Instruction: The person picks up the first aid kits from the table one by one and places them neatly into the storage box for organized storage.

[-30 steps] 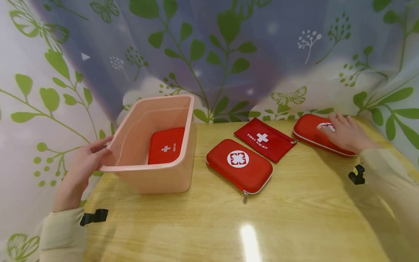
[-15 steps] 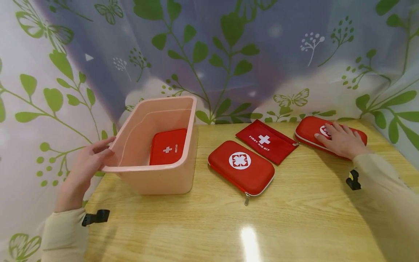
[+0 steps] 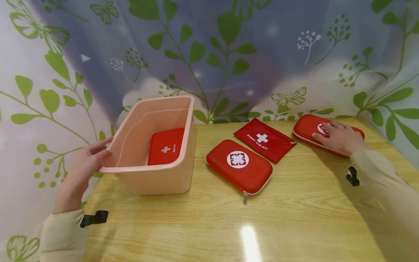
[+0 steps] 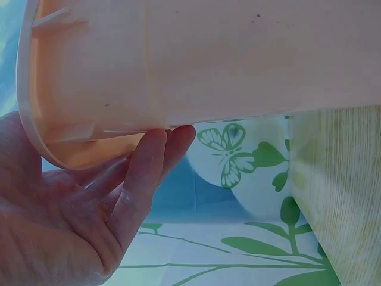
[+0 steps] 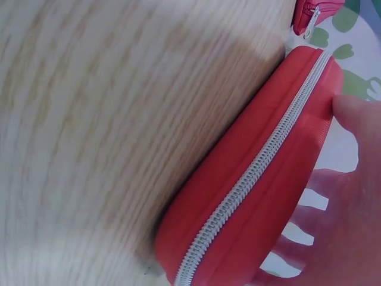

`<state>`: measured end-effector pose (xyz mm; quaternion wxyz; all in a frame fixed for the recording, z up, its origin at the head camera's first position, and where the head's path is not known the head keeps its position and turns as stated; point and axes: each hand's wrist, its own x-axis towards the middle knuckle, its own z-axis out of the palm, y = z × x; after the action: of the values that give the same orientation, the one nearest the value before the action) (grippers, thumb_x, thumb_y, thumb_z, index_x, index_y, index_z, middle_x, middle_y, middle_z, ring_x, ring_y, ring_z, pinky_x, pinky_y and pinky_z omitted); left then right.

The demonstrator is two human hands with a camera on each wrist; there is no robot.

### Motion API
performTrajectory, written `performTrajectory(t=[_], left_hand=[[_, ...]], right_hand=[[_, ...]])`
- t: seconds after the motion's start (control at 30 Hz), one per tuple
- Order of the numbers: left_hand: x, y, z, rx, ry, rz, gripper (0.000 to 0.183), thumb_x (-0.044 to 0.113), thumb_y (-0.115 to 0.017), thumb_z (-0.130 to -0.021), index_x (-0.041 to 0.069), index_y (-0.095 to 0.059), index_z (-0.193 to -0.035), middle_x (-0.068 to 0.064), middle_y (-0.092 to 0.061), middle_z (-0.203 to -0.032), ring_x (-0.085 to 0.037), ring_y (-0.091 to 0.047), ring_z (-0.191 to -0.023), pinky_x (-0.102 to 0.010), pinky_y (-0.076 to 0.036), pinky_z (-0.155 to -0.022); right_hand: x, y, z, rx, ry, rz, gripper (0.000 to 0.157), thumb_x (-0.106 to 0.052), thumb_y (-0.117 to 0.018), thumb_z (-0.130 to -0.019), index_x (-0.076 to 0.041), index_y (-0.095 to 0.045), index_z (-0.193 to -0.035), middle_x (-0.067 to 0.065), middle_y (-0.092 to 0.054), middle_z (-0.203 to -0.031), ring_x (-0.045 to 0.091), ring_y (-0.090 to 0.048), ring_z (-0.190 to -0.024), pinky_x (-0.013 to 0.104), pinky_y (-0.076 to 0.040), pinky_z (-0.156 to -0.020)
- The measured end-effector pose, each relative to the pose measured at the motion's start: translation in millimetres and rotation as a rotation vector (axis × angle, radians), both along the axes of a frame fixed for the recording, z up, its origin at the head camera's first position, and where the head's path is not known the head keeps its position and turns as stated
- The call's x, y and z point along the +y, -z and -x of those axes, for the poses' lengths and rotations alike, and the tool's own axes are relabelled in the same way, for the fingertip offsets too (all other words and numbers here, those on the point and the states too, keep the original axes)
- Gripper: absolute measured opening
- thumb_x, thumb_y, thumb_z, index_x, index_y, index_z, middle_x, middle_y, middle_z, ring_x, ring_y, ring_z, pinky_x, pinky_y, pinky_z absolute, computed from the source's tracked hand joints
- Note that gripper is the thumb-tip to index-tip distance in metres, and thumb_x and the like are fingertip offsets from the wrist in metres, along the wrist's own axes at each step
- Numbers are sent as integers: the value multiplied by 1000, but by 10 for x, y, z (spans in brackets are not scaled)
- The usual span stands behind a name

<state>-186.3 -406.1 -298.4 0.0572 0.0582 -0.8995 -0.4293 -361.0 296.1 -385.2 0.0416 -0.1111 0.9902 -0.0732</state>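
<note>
At the left, my left hand (image 3: 82, 163) grips the rim of a pink plastic bin (image 3: 157, 180), seen from below in the left wrist view with fingers against the bin's outer wall. Inside the bin lies a red first aid pouch (image 3: 167, 145) with a small white cross. My right hand (image 3: 342, 138) rests on top of a red zippered first aid case (image 3: 307, 125) at the back right, fingers spread over its lid and partly covering the round white emblem. The right wrist view shows this case's white zipper (image 5: 256, 167) running along its side, flat on the table.
A second red hard case (image 3: 240, 165) with a white emblem lies mid-table, its zipper pull toward me. Behind it is a flat red first aid kit pouch (image 3: 265, 140), one corner close to the right case. A leaf-patterned curtain (image 3: 209, 54) borders the wooden table (image 3: 212, 225).
My right hand has shifted slightly left and toward me over the right case, settling on its lid. The left hand and the bin have stayed in place.
</note>
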Motion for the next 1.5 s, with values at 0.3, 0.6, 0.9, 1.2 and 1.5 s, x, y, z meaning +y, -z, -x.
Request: performTrajectory(t=[0.3,0.6,0.9,1.2,1.5], left_hand=[[-7,10,-12,1,-18,-3,57,27,-52,-101,10,-37,-153,8,-56,-118,-2,-55,-88,-22,-49,-68],[-10,-15,12,0,-19,-16,56,27,-51,-101,11,-36,-153,-3,-53,-130,2,-56,-92,-19,-50,-70],[-26,3,9,0,-18,-20,56,27,-51,-102,11,-35,-153,-5,-53,-130,3,-56,-92,-18,-50,-71],[-39,44,-29,-7,-14,-46,56,26,-51,-102,9,-36,-153,13,-56,-115,2,-58,-90,-19,-50,-71],[8,16,17,-14,-20,-21,57,28,-51,-101,10,-36,-153,-8,-53,-130,3,-58,-88,-20,-51,-69]], right_hand=[[-166,-108,-9,59,55,-41,88,-69,-36,-94,9,-46,-133,42,-37,-131,67,-36,-110,76,-37,-79],[-244,-164,33,104,55,-98,76,-68,-41,-93,5,-62,-103,35,-56,-107,56,-53,-92,64,-44,-74],[-528,-194,36,125,102,-195,64,-59,-43,-97,-11,-51,-54,5,-49,-55,29,-53,-54,37,-39,-46],[-749,-180,-4,149,129,-308,68,-50,-42,-101,-12,-48,-46,0,-39,-47,22,-46,-44,27,-31,-43],[-229,-108,-18,84,276,-71,70,-62,-39,-96,1,-60,-73,19,-54,-70,34,-53,-62,41,-39,-52]])
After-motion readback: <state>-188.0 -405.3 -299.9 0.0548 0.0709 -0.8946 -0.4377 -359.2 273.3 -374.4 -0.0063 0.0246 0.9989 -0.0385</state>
